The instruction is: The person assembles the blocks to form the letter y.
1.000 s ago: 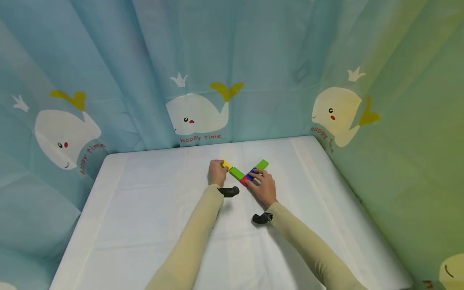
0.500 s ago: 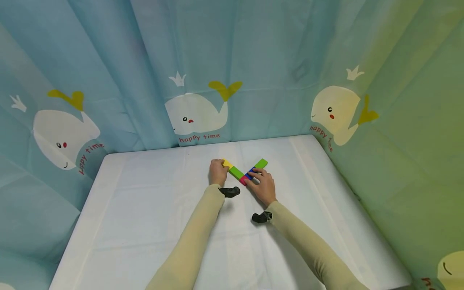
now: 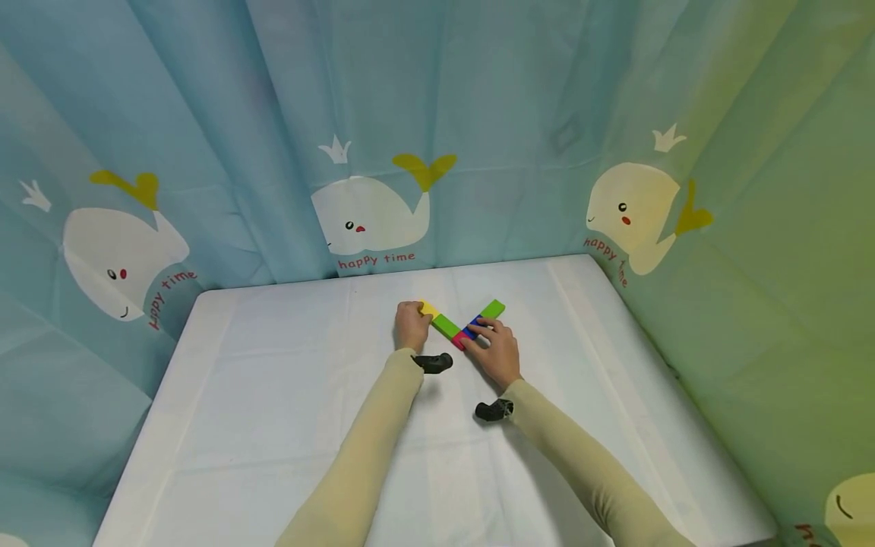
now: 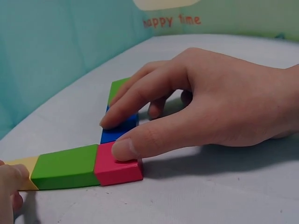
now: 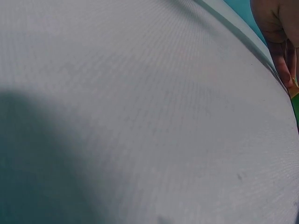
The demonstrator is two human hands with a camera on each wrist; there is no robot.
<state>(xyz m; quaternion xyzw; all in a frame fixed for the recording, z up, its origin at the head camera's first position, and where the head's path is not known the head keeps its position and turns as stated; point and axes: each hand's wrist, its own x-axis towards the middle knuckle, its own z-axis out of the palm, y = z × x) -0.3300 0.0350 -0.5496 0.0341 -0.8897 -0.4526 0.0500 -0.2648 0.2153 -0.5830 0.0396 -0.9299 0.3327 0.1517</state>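
Wooden-looking blocks form a V on the white table in the head view. My left hand (image 3: 412, 325) pinches the yellow block (image 3: 428, 309) at the left arm's far end. Against it lies a green block (image 4: 65, 166), which meets a pink block (image 4: 118, 173) at the corner. My right hand (image 3: 501, 355) reaches over the corner from the right. Its thumb rests on top of the pink block and its index fingertip touches the blue block (image 4: 114, 135). Beyond the blue block lies a second green block (image 3: 494, 308), partly behind the fingers in the left wrist view.
The white-covered table (image 3: 273, 425) stands against a blue curtain (image 3: 519, 137) with whale prints. Greenish curtain (image 3: 766, 327) borders the right side. Black wrist mounts (image 3: 494, 411) stick out from both sleeves close over the table.
The left hand has pushed the yellow block slightly to the right, and the gap between it and the green block has closed. The right hand has stayed in place.
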